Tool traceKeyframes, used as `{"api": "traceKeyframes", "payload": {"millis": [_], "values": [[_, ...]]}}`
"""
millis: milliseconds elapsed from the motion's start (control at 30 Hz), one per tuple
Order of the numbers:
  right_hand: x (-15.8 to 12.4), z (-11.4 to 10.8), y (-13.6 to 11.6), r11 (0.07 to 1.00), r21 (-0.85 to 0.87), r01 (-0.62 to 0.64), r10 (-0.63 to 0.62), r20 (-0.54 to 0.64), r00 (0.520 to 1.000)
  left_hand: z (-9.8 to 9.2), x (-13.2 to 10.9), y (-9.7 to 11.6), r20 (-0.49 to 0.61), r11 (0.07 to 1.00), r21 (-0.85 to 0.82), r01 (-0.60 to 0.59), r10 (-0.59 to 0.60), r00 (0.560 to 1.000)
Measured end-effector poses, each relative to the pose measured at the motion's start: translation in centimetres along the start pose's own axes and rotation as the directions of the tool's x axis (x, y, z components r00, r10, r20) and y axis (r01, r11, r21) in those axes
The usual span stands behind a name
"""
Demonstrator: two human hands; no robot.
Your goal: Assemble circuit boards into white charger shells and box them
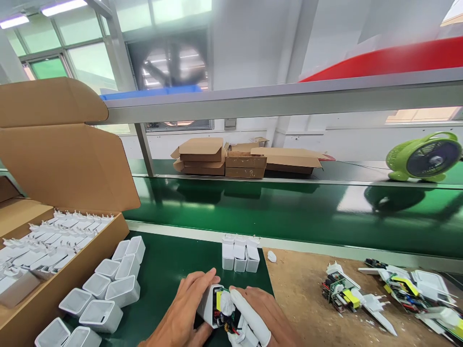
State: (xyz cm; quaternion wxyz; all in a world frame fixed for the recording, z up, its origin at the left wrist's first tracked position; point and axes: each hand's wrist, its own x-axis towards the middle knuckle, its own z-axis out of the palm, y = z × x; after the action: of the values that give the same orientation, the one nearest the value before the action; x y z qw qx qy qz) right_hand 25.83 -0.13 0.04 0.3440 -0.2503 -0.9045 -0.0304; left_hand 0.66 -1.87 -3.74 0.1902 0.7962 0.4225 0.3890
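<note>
At the bottom centre, my left hand [186, 311] is closed around a white plastic housing [207, 306], its fingers over the top and its thumb below. Inside the housing's open side show a circuit assembly [224, 306] with yellow and black parts, a white blob and thin wires. My right hand [265, 311] is closed on a long white cover [250, 315], which is tilted beside the assembly. More white plastic lies under the cover, partly cut off by the frame's bottom edge.
Open white housings [101, 315] stand left, beside a carton [87, 253] of white parts. Several white units [240, 258] stand ahead. Circuit assemblies [343, 291] lie on a brown board [300, 284] at right. Beyond are a green belt [289, 212], cartons [246, 166] and a fan [427, 156].
</note>
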Motion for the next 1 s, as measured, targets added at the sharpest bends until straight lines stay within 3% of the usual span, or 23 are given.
{"api": "traceKeyframes", "payload": {"millis": [133,267,833,1000], "values": [[-0.16,1.1,-0.18,0.999,-0.034,-0.028,0.025,-0.087,0.996,-0.2,0.14,0.27,-0.01,0.999,-0.01,-0.038,0.038,0.999],[0.47,0.66,-0.66,0.997,-0.038,-0.068,0.066,-0.043,0.997,-0.34,0.22,0.4,-0.016,0.998,-0.032,-0.053,0.053,0.998],[0.4,0.32,-0.87,0.997,0.006,-0.082,0.083,-0.048,0.995,-0.68,0.14,0.67,0.022,0.999,-0.047,-0.011,0.012,1.0],[0.17,0.29,-0.99,0.997,-0.014,-0.071,0.072,0.025,0.997,-0.32,0.05,0.99,-0.007,1.0,-0.027,-0.012,0.012,1.0]]}}
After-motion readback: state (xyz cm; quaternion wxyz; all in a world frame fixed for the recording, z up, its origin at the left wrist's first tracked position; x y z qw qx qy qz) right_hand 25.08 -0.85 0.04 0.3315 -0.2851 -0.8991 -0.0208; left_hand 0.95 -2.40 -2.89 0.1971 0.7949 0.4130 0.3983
